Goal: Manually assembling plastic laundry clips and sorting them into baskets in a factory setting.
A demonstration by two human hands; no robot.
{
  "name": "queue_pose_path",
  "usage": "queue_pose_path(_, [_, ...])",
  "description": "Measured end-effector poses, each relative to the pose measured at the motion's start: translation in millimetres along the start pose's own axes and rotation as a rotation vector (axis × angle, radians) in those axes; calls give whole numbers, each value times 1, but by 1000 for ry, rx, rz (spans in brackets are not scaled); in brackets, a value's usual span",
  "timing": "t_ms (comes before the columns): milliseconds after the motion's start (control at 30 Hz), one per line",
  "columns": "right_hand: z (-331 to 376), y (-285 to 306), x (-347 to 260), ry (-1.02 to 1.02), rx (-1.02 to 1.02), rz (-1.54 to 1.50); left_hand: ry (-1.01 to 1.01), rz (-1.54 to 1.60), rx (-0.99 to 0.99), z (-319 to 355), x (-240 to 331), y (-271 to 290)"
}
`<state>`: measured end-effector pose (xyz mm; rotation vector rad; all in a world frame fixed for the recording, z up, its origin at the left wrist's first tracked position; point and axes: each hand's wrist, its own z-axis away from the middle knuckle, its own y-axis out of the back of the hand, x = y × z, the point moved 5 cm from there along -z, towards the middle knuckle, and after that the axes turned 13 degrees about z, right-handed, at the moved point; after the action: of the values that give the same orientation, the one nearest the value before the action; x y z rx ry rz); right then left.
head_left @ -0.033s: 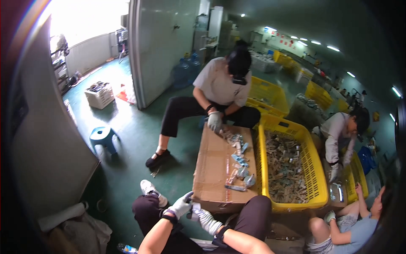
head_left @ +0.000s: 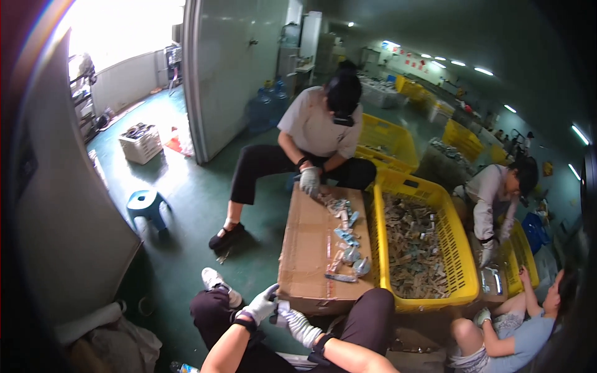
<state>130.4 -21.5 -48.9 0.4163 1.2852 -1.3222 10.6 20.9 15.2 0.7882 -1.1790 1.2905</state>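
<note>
My left hand point(head_left: 260, 305), in a pale work glove with a dark wristband, is closed, fingers bent by the near left corner of a cardboard box point(head_left: 305, 248); what they hold is too small to make out. My right hand point(head_left: 301, 327), in a striped glove, grips a small pale piece point(head_left: 283, 308) between the two hands, over my lap. On the box top lie several small loose parts point(head_left: 346, 237), pale, brown and light blue, with clear plastic-looking bits among them.
Right of the box stands a yellow crate point(head_left: 463, 248) full of small brown and grey pieces. Across the box a co-worker point(head_left: 317, 121) sits bent over it with gloved hands. Two more people are at the right. A blue stool point(head_left: 144, 202) stands on the left.
The whole view has shifted slightly, so the scene sits a little farther left. My hands keep nearly the same pose around the small pale piece.
</note>
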Motion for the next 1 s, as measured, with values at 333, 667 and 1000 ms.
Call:
queue_pose_path(333, [-10, 8, 17, 58, 40, 51, 25, 145, -28, -21, -45, 13])
queue_pose_path(667, [-8, 11, 12, 95, 87, 144, 30, 41, 51, -22, -37, 15])
queue_pose_path(1000, [2, 3, 7, 15, 50, 114, -25, -23, 65, -21, -34, 16])
